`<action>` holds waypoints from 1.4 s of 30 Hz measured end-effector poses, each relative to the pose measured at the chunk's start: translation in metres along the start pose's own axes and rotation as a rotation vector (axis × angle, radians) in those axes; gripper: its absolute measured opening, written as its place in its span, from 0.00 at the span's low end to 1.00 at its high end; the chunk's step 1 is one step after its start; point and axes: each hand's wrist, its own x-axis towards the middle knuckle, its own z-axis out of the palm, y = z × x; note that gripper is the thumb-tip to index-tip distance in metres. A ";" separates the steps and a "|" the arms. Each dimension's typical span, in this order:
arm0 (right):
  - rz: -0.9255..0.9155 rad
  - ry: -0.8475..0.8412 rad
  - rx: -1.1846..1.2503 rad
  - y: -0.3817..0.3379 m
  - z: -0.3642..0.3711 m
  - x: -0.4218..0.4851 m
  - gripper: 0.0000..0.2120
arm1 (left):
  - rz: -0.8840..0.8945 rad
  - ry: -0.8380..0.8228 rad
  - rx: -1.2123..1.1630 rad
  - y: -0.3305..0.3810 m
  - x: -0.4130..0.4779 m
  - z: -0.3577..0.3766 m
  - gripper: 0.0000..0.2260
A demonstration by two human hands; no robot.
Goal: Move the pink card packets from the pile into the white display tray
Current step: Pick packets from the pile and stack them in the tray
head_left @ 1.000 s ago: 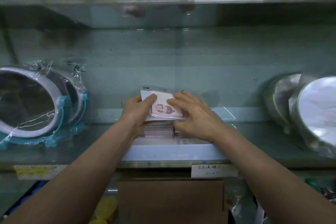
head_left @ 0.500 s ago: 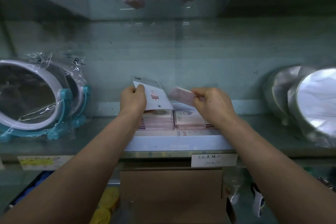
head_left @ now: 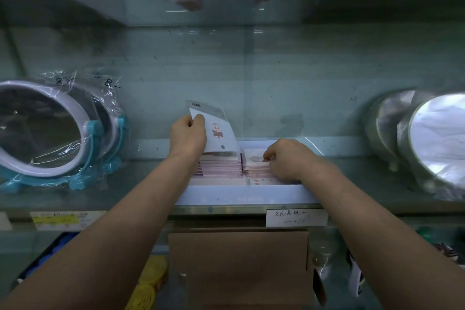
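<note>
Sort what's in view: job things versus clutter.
Job: tray, stacked packets, held packet, left hand, right hand.
Clutter: wrapped mirrors, silver round items, box, shelf label.

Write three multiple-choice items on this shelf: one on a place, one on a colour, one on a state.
1. Where is the right hand? A) on the right stack of pink card packets in the white display tray; B) on a keyboard; C) in a pocket.
2. What colour is the stand of the plastic-wrapped round mirror? A) red; B) blue; C) black.
3. What is the left hand doing? A) lying flat, empty; B) gripping the mirror; C) holding a white-backed card packet upright.
Key: A, its fingers curl onto that stack; B, the blue base shows through the wrap; C, the packet stands above the tray.
</note>
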 end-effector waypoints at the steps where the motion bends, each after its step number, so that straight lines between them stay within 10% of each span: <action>1: 0.012 -0.003 0.003 -0.001 0.000 -0.001 0.19 | 0.007 -0.005 -0.001 0.000 -0.001 0.000 0.11; 6: -0.044 0.318 0.379 -0.010 -0.013 -0.007 0.12 | 0.040 -0.177 -0.036 0.002 -0.007 0.004 0.05; 11: -0.071 0.050 1.108 -0.012 -0.018 -0.008 0.08 | 0.024 -0.427 0.028 0.003 -0.016 0.005 0.03; 29: -0.189 0.067 0.635 0.008 -0.063 -0.023 0.10 | -0.296 -0.656 0.214 0.015 -0.036 0.009 0.17; 42: -0.092 -0.465 0.222 0.006 -0.062 -0.046 0.10 | -0.233 -0.645 0.616 0.007 -0.037 0.010 0.05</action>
